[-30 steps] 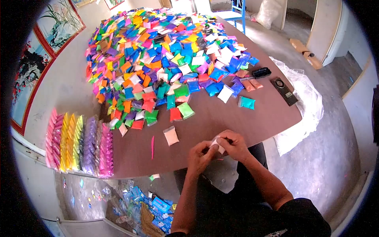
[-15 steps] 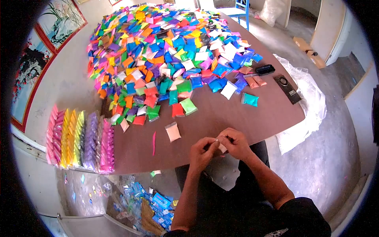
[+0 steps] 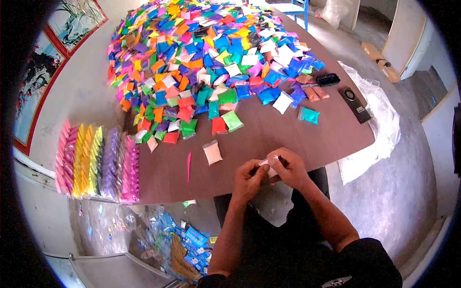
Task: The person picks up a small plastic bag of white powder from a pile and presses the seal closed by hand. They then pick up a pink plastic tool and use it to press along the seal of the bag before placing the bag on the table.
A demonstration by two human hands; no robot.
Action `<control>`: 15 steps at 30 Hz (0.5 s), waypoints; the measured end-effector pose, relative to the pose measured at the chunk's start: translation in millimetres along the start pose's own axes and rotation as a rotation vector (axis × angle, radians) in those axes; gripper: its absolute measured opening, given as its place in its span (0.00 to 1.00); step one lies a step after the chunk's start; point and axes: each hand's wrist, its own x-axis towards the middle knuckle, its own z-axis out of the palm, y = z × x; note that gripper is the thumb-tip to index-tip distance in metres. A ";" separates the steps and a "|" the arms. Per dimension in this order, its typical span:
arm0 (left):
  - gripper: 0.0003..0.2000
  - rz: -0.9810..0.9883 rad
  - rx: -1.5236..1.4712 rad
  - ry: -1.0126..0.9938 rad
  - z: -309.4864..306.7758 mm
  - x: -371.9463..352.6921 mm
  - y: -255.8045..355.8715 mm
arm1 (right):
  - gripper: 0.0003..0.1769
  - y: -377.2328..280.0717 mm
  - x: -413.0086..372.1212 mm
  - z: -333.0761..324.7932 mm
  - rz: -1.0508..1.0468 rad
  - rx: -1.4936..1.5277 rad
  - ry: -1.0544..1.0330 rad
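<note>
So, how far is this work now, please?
The wrapped rows at the table's left end look done. In hand is one small pale packet, pinched between the left hand and right hand. The big loose pile of coloured packets may be what is left; if so, much remains, but the pictures cannot settle that.

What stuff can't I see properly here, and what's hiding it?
All in the head view:
- Part of the pale packet: covered by fingers of the left hand and right hand.
- The lowest packets in the colorful heap: buried under others.
- Any words on the label of the long black object: too small.
- The blue chair's top: cut off by the upper edge.
</note>
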 end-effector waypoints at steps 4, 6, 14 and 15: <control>0.09 0.043 0.139 0.022 -1.2 2.3 -5.9 | 0.07 13.2 -3.7 -1.3 0.024 0.023 -0.068; 0.11 0.025 0.230 0.044 1.5 2.0 -1.0 | 0.08 16.3 -6.8 1.8 0.137 0.215 0.018; 0.09 0.215 0.302 0.078 8.8 3.2 -18.2 | 0.08 7.1 -3.6 1.5 0.167 0.227 0.033; 0.09 0.172 0.234 0.050 5.7 3.4 -18.4 | 0.08 7.4 -2.3 0.9 0.126 0.230 0.017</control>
